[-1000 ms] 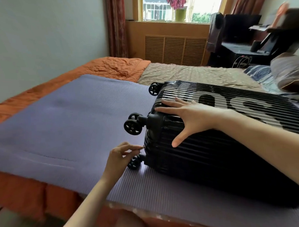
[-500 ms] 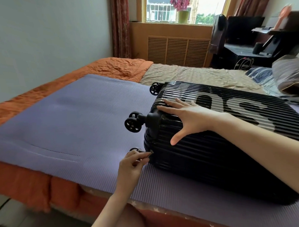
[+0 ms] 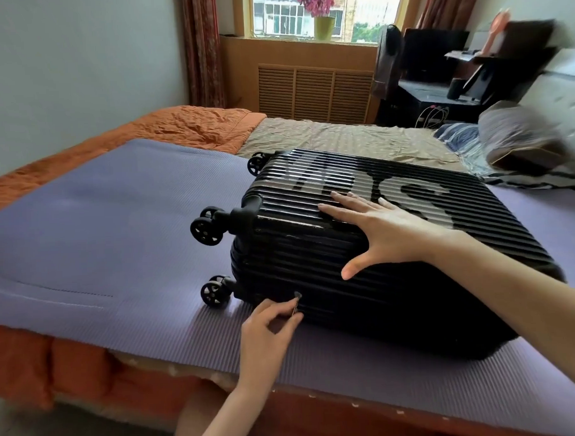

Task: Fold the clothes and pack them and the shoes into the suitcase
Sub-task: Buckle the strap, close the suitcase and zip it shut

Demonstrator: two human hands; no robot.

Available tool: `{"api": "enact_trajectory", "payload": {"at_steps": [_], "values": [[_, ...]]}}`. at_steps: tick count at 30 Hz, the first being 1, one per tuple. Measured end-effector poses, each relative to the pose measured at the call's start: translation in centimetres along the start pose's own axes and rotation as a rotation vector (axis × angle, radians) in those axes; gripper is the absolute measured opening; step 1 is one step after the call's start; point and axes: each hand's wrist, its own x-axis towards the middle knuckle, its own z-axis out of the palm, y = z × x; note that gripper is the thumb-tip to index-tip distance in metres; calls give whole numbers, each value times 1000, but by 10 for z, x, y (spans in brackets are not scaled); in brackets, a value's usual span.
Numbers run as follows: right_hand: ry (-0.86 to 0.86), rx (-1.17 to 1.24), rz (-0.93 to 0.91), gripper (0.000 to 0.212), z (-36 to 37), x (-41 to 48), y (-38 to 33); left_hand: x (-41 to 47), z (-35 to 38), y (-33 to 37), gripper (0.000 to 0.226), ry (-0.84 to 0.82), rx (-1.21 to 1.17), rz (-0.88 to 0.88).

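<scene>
Black ribbed hard-shell suitcase [image 3: 297,250]: rigid, glossy, likely slippery. Small zipper pull [image 3: 296,303] pinched in left grip [image 3: 268,334]; right grip [image 3: 385,226] flat, unclenched, on top.

I'm looking at a home bedroom: a wide bed [image 3: 342,139] with an orange quilt [image 3: 193,123] and a pillow [image 3: 519,135], curtains [image 3: 203,46] and a potted plant [image 3: 323,25] at the far window [image 3: 280,13].

The single head view looks forward and down, close over the suitcase [image 3: 280,244] on the bed [image 3: 98,226], facing the window [image 3: 369,10].
</scene>
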Motion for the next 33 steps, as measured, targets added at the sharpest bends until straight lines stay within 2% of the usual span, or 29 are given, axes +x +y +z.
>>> {"api": "enact_trajectory", "payload": {"at_steps": [2, 3, 7, 10, 12, 16, 25, 28, 33], "values": [[78, 27, 4, 105, 5, -14, 6, -5, 9, 2, 23, 11, 3, 1], [175, 50, -8, 96, 11, -22, 8, -7, 14, 3, 23, 13, 9, 4], [716, 106, -81, 44, 53, -68, -1, -18, 38, 7, 22, -23, 34, 19], [915, 229, 51, 25, 98, -100, -18, -25, 62, 15, 22, -49, 56, 54], [918, 412, 224, 21, 125, -116, -23, -29, 78, 20, 22, -59, 76, 88], [794, 872, 498, 6, 158, -128, -17, -39, 101, 25, 19, -77, 68, 96], [614, 1192, 516, 14, 164, -110, -32, -46, 100, 30, 34, -138, 37, 69], [641, 1293, 535, 14, 167, -101, -40, -47, 98, 32, 34, -192, 12, 59], [709, 1301, 584, 9, 172, -95, -44, -45, 86, 25, 47, -314, -46, -27]]}}
